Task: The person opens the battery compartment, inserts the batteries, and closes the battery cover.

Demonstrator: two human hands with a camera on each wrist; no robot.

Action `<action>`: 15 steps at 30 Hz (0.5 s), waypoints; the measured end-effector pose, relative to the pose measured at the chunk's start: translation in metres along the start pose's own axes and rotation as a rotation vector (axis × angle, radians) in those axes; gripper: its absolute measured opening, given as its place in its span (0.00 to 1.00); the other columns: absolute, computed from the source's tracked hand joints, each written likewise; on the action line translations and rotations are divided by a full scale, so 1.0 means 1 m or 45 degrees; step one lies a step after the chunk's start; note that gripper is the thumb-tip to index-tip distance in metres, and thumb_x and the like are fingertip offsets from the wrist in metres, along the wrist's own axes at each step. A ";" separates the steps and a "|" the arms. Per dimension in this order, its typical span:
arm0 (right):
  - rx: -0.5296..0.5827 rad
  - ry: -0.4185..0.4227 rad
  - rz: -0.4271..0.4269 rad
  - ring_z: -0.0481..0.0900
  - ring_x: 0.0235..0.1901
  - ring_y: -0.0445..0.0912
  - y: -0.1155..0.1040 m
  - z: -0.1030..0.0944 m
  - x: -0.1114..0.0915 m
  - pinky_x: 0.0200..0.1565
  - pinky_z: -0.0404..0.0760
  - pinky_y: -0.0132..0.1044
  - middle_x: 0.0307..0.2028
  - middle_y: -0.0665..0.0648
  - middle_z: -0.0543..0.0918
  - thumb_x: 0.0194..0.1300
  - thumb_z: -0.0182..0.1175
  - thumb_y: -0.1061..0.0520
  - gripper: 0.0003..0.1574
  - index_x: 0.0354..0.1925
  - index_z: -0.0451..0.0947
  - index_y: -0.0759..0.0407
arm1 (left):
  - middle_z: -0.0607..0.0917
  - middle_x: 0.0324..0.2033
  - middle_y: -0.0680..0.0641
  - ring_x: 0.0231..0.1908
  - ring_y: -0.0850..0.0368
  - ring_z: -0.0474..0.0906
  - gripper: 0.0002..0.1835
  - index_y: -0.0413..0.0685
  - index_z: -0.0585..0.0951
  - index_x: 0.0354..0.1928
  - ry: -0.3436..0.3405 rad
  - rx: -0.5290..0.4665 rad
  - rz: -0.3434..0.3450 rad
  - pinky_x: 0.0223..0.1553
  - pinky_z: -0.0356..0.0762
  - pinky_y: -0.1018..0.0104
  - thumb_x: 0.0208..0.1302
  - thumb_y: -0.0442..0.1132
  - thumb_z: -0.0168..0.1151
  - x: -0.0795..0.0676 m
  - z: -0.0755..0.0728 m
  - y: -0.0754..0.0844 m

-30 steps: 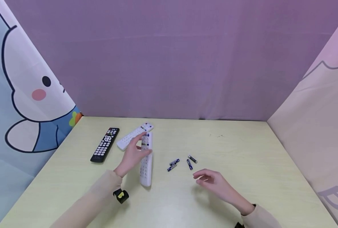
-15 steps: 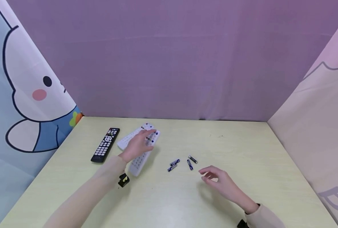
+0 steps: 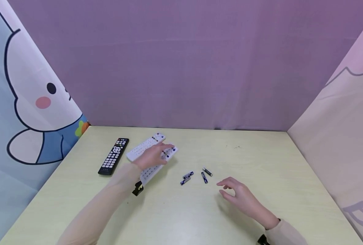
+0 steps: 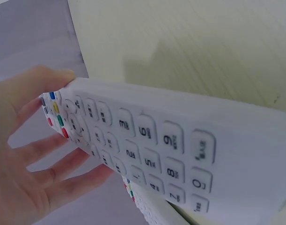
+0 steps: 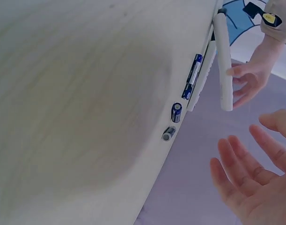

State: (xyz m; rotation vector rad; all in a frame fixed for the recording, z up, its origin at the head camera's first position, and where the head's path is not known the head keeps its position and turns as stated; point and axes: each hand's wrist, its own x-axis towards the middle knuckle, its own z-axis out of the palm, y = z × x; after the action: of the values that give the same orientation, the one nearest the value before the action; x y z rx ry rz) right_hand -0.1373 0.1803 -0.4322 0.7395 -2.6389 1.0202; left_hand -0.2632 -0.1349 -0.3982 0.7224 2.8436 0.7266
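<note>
My left hand [image 3: 152, 156] grips a white remote control [image 4: 157, 140] by its edges, thumb on one side and fingers on the other. In the left wrist view its number keys face the camera. The right wrist view shows this remote raised off the table. Just behind it a second white remote control [image 3: 138, 149] lies on the table, partly covered by the hand. My right hand [image 3: 238, 195] hovers over the table with loosely bent fingers and holds nothing. Several small blue-and-silver batteries [image 3: 204, 177] lie between the two hands, nearer the right one.
A black remote control [image 3: 114, 156] lies at the left of the pale wooden table [image 3: 261, 163]. A purple cloth [image 3: 181, 75] hangs along the table's back edge, and printed cloths stand at both sides.
My left hand has carried the white remote back and to the right, turning it from nearly upright in view to slanting. The right hand has drifted slightly right.
</note>
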 end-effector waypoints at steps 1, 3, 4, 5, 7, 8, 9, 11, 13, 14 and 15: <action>-0.005 0.002 0.001 0.77 0.34 0.45 0.001 0.000 0.000 0.34 0.80 0.38 0.36 0.48 0.78 0.51 0.62 0.66 0.14 0.39 0.77 0.59 | 0.68 0.57 0.43 0.31 0.60 0.73 0.37 0.52 0.66 0.61 -0.006 0.014 0.002 0.28 0.77 0.76 0.45 0.31 0.66 0.001 0.001 -0.001; -0.017 -0.002 -0.001 0.77 0.34 0.45 0.002 0.000 0.000 0.34 0.80 0.37 0.36 0.48 0.78 0.51 0.61 0.65 0.14 0.39 0.77 0.59 | 0.69 0.57 0.44 0.35 0.58 0.73 0.36 0.52 0.66 0.60 -0.010 0.042 0.008 0.31 0.78 0.73 0.45 0.32 0.66 0.003 0.002 -0.002; -0.024 -0.005 -0.002 0.77 0.34 0.45 0.002 -0.001 0.001 0.34 0.80 0.37 0.36 0.48 0.78 0.51 0.61 0.65 0.13 0.39 0.77 0.59 | 0.69 0.57 0.45 0.39 0.57 0.73 0.36 0.52 0.67 0.60 -0.011 0.061 0.017 0.34 0.78 0.72 0.46 0.32 0.65 0.004 0.003 -0.003; -0.029 -0.006 -0.002 0.77 0.34 0.46 0.002 -0.001 0.001 0.33 0.80 0.36 0.36 0.48 0.78 0.51 0.61 0.65 0.13 0.39 0.78 0.59 | 0.70 0.56 0.45 0.42 0.55 0.73 0.35 0.53 0.67 0.60 -0.013 0.075 0.020 0.37 0.78 0.70 0.47 0.32 0.65 0.005 0.003 -0.003; -0.041 -0.017 -0.007 0.77 0.34 0.46 0.003 -0.002 0.001 0.33 0.80 0.35 0.36 0.49 0.78 0.51 0.61 0.65 0.13 0.39 0.77 0.60 | 0.69 0.57 0.46 0.48 0.53 0.71 0.34 0.52 0.67 0.60 -0.018 0.086 0.028 0.43 0.77 0.67 0.47 0.32 0.65 0.006 0.004 -0.003; -0.045 -0.024 -0.009 0.77 0.34 0.46 0.004 -0.002 0.001 0.32 0.80 0.35 0.36 0.49 0.78 0.51 0.61 0.64 0.13 0.39 0.77 0.60 | 0.69 0.58 0.47 0.50 0.52 0.70 0.34 0.52 0.67 0.60 -0.018 0.083 0.030 0.46 0.76 0.65 0.48 0.31 0.64 0.007 0.005 -0.003; -0.046 -0.031 -0.007 0.77 0.34 0.46 0.004 -0.002 0.001 0.33 0.80 0.35 0.36 0.49 0.78 0.51 0.61 0.64 0.13 0.39 0.77 0.60 | 0.69 0.58 0.47 0.53 0.52 0.69 0.33 0.52 0.67 0.60 -0.023 0.082 0.023 0.49 0.75 0.64 0.48 0.31 0.64 0.007 0.006 -0.003; -0.056 -0.048 -0.001 0.77 0.34 0.46 0.005 -0.002 0.001 0.33 0.80 0.35 0.36 0.50 0.78 0.52 0.61 0.64 0.13 0.39 0.77 0.60 | 0.69 0.58 0.48 0.55 0.51 0.67 0.32 0.52 0.68 0.59 -0.035 0.081 -0.002 0.52 0.72 0.62 0.49 0.31 0.64 0.008 0.008 -0.002; -0.061 -0.059 0.011 0.77 0.34 0.46 0.005 -0.003 0.002 0.34 0.80 0.36 0.36 0.49 0.78 0.52 0.61 0.63 0.12 0.39 0.77 0.60 | 0.70 0.57 0.47 0.55 0.51 0.67 0.32 0.52 0.69 0.59 -0.039 0.092 -0.014 0.55 0.70 0.60 0.49 0.32 0.64 0.009 0.010 -0.002; -0.063 -0.061 0.013 0.77 0.34 0.46 0.005 -0.002 0.002 0.34 0.80 0.36 0.36 0.49 0.78 0.52 0.61 0.63 0.12 0.39 0.77 0.59 | 0.70 0.57 0.46 0.55 0.50 0.67 0.31 0.52 0.69 0.58 -0.040 0.093 -0.016 0.55 0.69 0.59 0.49 0.32 0.64 0.010 0.011 -0.002; -0.066 -0.065 0.014 0.77 0.34 0.46 0.006 -0.002 0.001 0.34 0.80 0.36 0.36 0.49 0.78 0.52 0.61 0.63 0.12 0.39 0.77 0.59 | 0.71 0.57 0.47 0.55 0.50 0.67 0.31 0.52 0.70 0.58 -0.047 0.101 -0.023 0.56 0.68 0.59 0.49 0.32 0.64 0.011 0.012 -0.003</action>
State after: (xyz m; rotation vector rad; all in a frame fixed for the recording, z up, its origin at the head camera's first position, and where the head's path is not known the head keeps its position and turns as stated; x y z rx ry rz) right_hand -0.1414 0.1848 -0.4332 0.7509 -2.7046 0.9441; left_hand -0.2707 -0.1267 -0.4102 0.7125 2.8560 0.5943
